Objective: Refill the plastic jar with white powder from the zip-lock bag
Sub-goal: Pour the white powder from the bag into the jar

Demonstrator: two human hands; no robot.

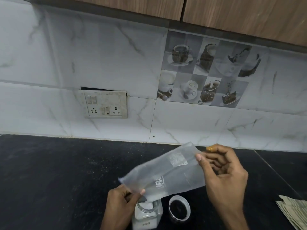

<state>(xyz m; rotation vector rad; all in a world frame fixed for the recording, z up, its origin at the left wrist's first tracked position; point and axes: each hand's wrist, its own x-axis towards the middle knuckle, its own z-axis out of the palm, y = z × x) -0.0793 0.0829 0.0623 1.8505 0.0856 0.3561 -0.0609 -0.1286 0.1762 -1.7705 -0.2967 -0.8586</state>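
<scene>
A clear zip-lock bag (166,173) is tilted, its open mouth low at the left over the plastic jar (147,214). White powder lies in the bag's lower edge and reaches into the jar's mouth. The jar stands upright on the black counter, holding white powder. My left hand (120,208) pinches the bag's mouth end right beside the jar's rim. My right hand (222,178) holds the bag's raised bottom end, thumb on top. The jar's clear lid (179,209) lies flat on the counter just right of the jar.
A black stone counter (58,180) runs to a white tiled wall with a switch and socket plate (105,104). A folded cloth or paper stack (294,211) lies at the right edge. Wooden cabinets (232,12) hang overhead.
</scene>
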